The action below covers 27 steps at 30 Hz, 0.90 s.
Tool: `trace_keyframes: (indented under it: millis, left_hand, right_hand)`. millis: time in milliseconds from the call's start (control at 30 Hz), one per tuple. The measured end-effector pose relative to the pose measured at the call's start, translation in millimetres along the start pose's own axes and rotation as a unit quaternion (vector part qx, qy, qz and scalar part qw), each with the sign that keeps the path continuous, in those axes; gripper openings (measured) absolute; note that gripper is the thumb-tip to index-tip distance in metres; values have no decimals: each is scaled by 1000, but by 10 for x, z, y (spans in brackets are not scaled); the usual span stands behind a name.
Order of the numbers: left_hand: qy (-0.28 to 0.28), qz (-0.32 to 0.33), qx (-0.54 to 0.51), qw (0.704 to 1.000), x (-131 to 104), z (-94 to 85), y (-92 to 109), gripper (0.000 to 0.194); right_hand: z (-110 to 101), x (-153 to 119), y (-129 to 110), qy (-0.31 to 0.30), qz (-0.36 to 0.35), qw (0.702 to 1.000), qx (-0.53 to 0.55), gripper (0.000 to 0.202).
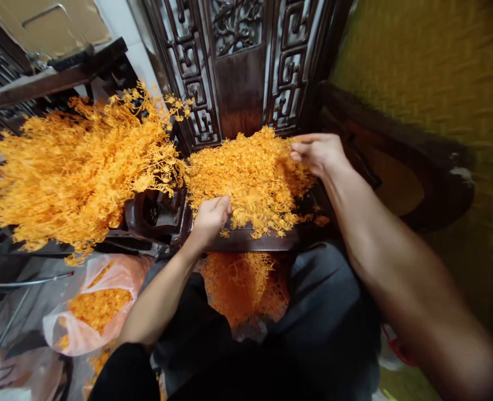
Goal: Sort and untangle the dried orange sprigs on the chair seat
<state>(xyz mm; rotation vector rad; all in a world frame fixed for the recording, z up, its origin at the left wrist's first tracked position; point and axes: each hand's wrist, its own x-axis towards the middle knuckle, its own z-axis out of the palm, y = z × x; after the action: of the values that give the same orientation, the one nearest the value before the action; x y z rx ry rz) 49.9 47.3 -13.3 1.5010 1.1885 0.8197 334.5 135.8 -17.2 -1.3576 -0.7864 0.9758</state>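
Note:
A heap of small orange plastic sprigs (250, 172) lies on the seat of a dark carved wooden chair (250, 242) in front of me. My left hand (210, 217) rests at the heap's near left edge, fingers closed on a few sprigs. My right hand (317, 151) is at the heap's far right edge, fingers pinched together on the sprigs there. More orange sprigs (240, 284) hang in a clear bag between my knees, below the chair's front edge.
A large bunch of longer orange branching stems (79, 167) lies on dark furniture at the left. A plastic bag (91, 312) with more orange pieces sits on the floor, lower left. The carved chair back (238, 67) rises behind; a yellow-green wall (438, 83) is at the right.

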Motion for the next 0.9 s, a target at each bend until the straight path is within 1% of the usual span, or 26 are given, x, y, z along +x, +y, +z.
trace_keyframes:
  millis: [67,133,167,233,267,300,367,400,433,467,500,567,633,700,733,767,800,867,900]
  left_hand:
    - [8,-28,-69,997,52,-64,-22,48]
    - [31,-26,-98,994,137,-76,-58,46]
    - [48,-15,-98,994,180,-63,-81,45]
    - [85,9,-89,992,255,-14,-130,45]
    - [101,18,-87,991,284,16,-153,45]
    - [115,25,-92,989,309,45,-171,45]
    - [136,27,-131,982,352,93,-190,44]
    - [144,24,-163,976,372,108,-189,43]
    - [151,19,-199,968,393,118,-182,42]
    - [157,13,-235,959,413,123,-169,41]
    - [164,6,-268,949,434,128,-153,39]
    - [180,-5,-328,927,470,148,-114,36]
    - [196,-15,-377,905,497,209,-76,34]
    - [215,-23,-416,883,508,320,-43,32]
    - [225,-26,-431,874,506,389,-27,32]
    - [231,-28,-442,866,498,460,-11,32]
    - [232,-33,-452,861,482,527,7,32]
    - [215,-44,-466,857,427,630,50,33]
    - [198,-47,-468,860,390,660,76,33]
  right_hand:
    - [-16,-6,76,-40,17,999,6,17]
    - [96,-44,162,-84,10,996,3,17]
    - [183,-59,201,-95,-14,995,-9,18]
    - [370,-60,259,-102,-101,987,-66,22]
    - [451,-45,278,-101,-155,977,-109,27]
    - [516,-23,290,-103,-209,960,-158,33]
    - [590,23,297,-106,-302,916,-243,43]
    - [605,35,292,-98,-335,898,-269,44]
    - [611,31,284,-81,-359,887,-280,42]
    - [614,5,273,-56,-373,884,-276,38]
    - [622,-45,259,-28,-379,888,-259,36]
    - [666,-220,232,10,-382,899,-216,43]
    - [762,-466,211,2,-400,895,-196,60]
    - [898,-709,200,-32,-424,880,-213,80]
    - [971,-801,196,-47,-431,872,-228,87]
    - [1039,-862,192,-55,-435,865,-244,86]
    - [1097,-887,187,-57,-435,861,-257,78]
    - [1163,-831,171,-36,-426,862,-273,53]
    - [1164,-760,159,-19,-415,867,-276,50]
